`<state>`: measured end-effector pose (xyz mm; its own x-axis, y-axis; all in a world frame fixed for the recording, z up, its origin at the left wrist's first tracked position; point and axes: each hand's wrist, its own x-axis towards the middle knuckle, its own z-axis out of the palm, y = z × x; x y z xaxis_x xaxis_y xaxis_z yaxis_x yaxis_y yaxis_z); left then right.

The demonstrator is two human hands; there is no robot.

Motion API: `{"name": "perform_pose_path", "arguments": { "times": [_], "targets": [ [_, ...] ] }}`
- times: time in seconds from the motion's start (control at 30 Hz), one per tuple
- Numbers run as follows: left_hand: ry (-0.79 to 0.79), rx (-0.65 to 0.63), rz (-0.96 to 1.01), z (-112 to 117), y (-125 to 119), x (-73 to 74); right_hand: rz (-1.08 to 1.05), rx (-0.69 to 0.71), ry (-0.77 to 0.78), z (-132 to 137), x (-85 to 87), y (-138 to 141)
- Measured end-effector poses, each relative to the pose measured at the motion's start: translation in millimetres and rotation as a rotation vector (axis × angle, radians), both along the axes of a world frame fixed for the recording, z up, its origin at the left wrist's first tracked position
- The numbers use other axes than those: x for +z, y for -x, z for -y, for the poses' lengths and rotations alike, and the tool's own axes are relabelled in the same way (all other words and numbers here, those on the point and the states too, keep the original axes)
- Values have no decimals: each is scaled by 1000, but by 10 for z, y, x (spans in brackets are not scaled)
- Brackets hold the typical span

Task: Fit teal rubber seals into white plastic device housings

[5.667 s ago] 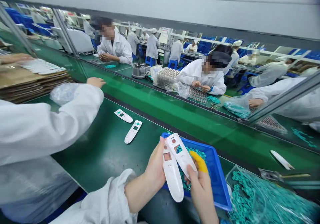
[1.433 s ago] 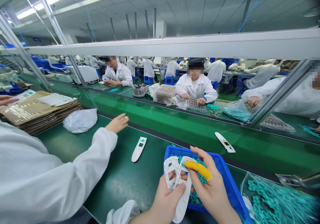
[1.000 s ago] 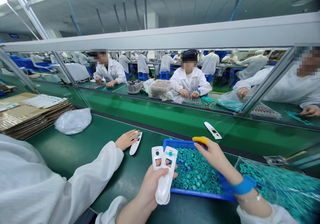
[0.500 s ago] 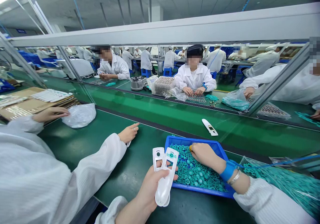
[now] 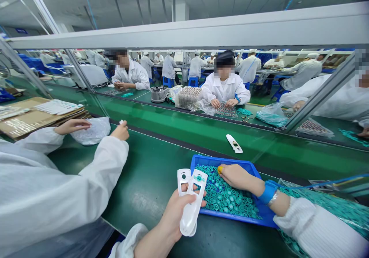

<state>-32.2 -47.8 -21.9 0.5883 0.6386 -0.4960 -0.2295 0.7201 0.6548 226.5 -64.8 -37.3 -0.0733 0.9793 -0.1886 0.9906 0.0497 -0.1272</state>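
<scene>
- Head view, the person's own hands: the left hand (image 5: 175,214) is clenched around two white plastic casings (image 5: 190,212), held upright just above the bench edge, their window openings facing up. Holding them there keeps them clear of the tray and leaves the other hand free.
- The right hand (image 5: 236,176) lies in a blue plastic tray (image 5: 230,219), its fingertips among loose teal rubber rings (image 5: 223,191). Whether its grip has closed on a ring cannot be told.
- A yellow finger cot (image 5: 220,169) covers one fingertip, and a blue wrist strap (image 5: 268,191) circles the wrist, probably for static protection.
- The tray sits on the green bench (image 5: 144,200) right in front of the person, within easy reach. A clear bag of teal rings (image 5: 343,206) lies just beside it.
- Farther left, a neighbouring worker's hands (image 5: 72,126) reach towards a clear plastic bag (image 5: 93,131), apart from the person's own.
</scene>
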Motion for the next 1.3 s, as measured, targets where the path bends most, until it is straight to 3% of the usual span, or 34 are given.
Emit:
{"name": "perform_pose_path", "arguments": {
  "times": [0.3,0.43,0.57,0.67,0.73,0.9,1.07,1.3],
  "targets": [
    [8,-23,2,5,-28,32,-477,-129,-42,98,221,73],
    [-17,-35,50,39,-100,4,-545,-146,-91,165,493,293],
    [-10,-62,71,84,-223,-6,-361,-71,-227,214,757,681],
    [-22,-65,110,122,-299,27,-12,72,-391,204,757,922],
    [-46,-77,130,147,-318,64,107,121,-448,178,702,1005],
    [-91,-109,120,179,-292,152,151,163,-499,138,642,1017],
    [-101,-137,81,157,-287,129,203,212,-523,156,637,991],
    [-118,-154,78,155,-287,112,82,233,-360,201,734,1008]
  ]
}}
